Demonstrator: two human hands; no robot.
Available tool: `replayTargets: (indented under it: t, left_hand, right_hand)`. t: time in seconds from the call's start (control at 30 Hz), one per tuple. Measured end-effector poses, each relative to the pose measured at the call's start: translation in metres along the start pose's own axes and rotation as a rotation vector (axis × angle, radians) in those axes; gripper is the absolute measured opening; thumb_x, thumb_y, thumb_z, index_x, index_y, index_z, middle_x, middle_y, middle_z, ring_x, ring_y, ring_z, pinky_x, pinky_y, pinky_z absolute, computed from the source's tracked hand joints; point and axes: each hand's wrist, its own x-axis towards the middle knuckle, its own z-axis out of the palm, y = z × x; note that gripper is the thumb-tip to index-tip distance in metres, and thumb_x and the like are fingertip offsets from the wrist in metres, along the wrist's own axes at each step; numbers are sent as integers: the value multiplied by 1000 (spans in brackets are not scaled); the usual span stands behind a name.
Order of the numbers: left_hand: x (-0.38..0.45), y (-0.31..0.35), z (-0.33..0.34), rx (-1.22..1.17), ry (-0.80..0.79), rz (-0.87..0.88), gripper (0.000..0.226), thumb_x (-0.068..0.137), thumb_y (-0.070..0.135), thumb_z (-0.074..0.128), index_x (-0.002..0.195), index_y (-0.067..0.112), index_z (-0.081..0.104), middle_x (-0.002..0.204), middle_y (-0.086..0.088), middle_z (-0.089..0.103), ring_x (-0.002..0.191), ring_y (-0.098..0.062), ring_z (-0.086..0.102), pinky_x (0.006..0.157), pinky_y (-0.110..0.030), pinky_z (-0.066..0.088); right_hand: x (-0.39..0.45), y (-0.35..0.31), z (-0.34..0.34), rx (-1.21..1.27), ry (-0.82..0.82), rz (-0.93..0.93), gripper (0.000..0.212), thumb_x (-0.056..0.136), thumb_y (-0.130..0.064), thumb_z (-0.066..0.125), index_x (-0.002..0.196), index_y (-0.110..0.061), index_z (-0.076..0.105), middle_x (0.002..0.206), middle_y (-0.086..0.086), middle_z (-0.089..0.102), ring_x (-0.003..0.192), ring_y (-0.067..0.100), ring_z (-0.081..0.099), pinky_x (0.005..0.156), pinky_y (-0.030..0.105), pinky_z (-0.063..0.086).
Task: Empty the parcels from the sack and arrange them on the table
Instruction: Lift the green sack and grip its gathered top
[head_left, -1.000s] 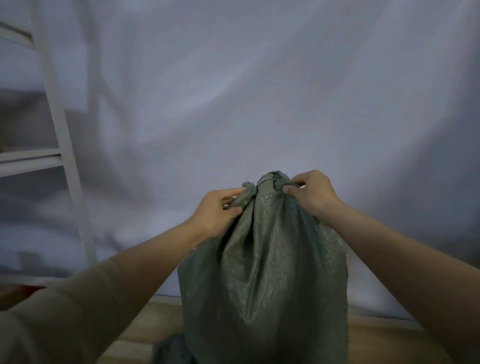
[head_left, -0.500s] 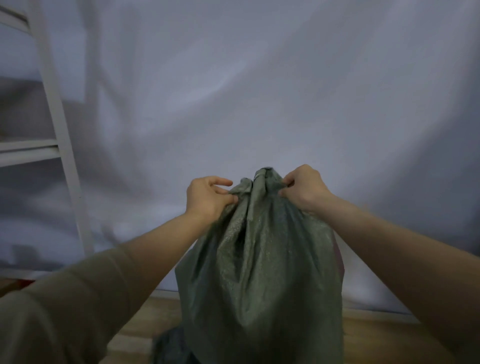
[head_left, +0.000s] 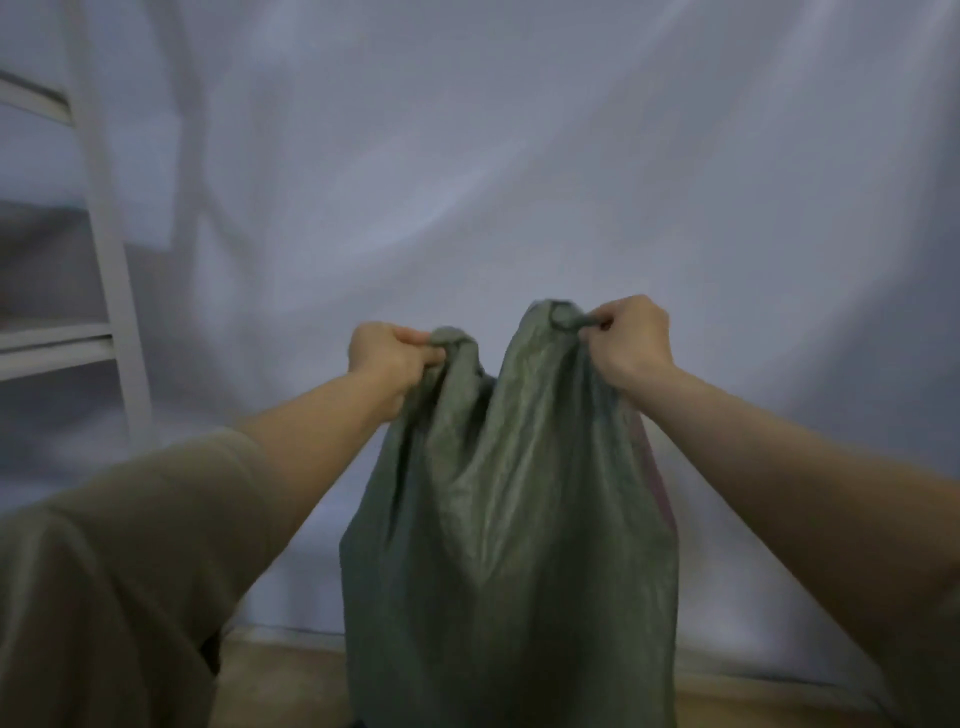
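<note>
Gripping bunched cloth at the mouth of the tall green woven sack (head_left: 509, 545), the left hand (head_left: 387, 353) and right hand (head_left: 631, 340) each clench one side, held apart. Sack stands upright, centre and near, before a white draped sheet (head_left: 519, 156); a white shelf frame (head_left: 98, 208) stands far left.

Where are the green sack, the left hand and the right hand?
green sack (head_left: 509, 545), head view, middle of its front cloth.
left hand (head_left: 387, 356), head view, back of the hand.
right hand (head_left: 631, 343), head view, back of the hand.

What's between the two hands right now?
In the head view, the green sack's top edge dips in a V between the left hand and right hand; each grips a bunch.
</note>
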Motion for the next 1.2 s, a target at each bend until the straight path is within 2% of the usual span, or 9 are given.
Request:
replayTargets:
  t: [0.1, 0.27, 0.43, 0.63, 0.8, 0.87, 1.0, 1.13, 1.2]
  left_hand:
    - [13, 26, -6, -240, 85, 83, 15, 75, 8, 83, 75, 16, 71, 84, -6, 73, 88, -27, 71, 88, -37, 59]
    - [10, -8, 0, -15, 62, -5, 18, 71, 9, 86, 73, 16, 70, 90, -7, 73, 90, -26, 70, 90, -39, 58]
    - [35, 54, 6, -296, 144, 136, 15, 72, 11, 86, 74, 18, 73, 85, -4, 75, 86, -22, 72, 87, -35, 59]
    - [12, 7, 29, -69, 44, 8, 22, 69, 9, 87, 68, 20, 68, 80, -3, 71, 83, -22, 70, 91, -37, 57]
    - [35, 76, 9, -376, 128, 153, 13, 76, 8, 82, 78, 15, 72, 84, -3, 73, 83, -21, 71, 86, -33, 59]
    - [33, 62, 3, -318, 56, 135, 14, 77, 9, 82, 79, 17, 71, 92, -7, 74, 88, -22, 71, 87, -33, 58]
    - [21, 19, 7, -40, 21, 10, 17, 72, 10, 86, 80, 14, 72, 97, -13, 74, 87, -25, 70, 88, -39, 58]
    - [40, 91, 8, -274, 76, 194, 13, 75, 10, 84, 80, 17, 74, 88, -5, 75, 81, -18, 71, 85, -33, 60]
    - [40, 107, 7, -339, 66, 245, 12, 76, 10, 83, 82, 16, 75, 88, -4, 76, 83, -18, 73, 82, -31, 60]
  right_hand:
    - [7, -1, -11, 179, 220, -11, 18, 92, -12, 60, 98, -9, 76, 87, 4, 70, 88, 21, 64, 76, 20, 41]
    - [9, 15, -1, -29, -44, 20, 16, 88, -6, 63, 96, -5, 77, 97, 15, 73, 94, 31, 67, 87, 34, 53]
    - [36, -11, -19, 196, 254, -60, 17, 92, -11, 58, 94, -8, 75, 91, 9, 71, 89, 23, 63, 80, 27, 46]
    - [22, 6, 5, -72, -115, -57, 17, 87, -6, 63, 98, -4, 76, 100, 16, 73, 97, 31, 66, 85, 32, 52]
    - [48, -15, -23, 200, 283, -108, 20, 95, -9, 51, 100, -6, 70, 99, 9, 69, 91, 23, 59, 76, 25, 39]
    - [44, -7, -19, 164, 225, -121, 18, 95, -9, 52, 100, -6, 69, 98, 8, 68, 90, 23, 59, 75, 25, 39]
    - [36, 8, -2, -91, -101, -50, 17, 89, -5, 59, 97, -1, 74, 101, 19, 71, 99, 35, 65, 85, 34, 52]
    - [54, -34, -22, 189, 275, -159, 19, 94, -9, 53, 98, -6, 71, 100, 12, 70, 95, 28, 62, 80, 28, 43]
    - [56, -44, -27, 305, 351, -195, 17, 95, -9, 52, 99, -6, 68, 98, 8, 68, 91, 22, 59, 79, 28, 43]
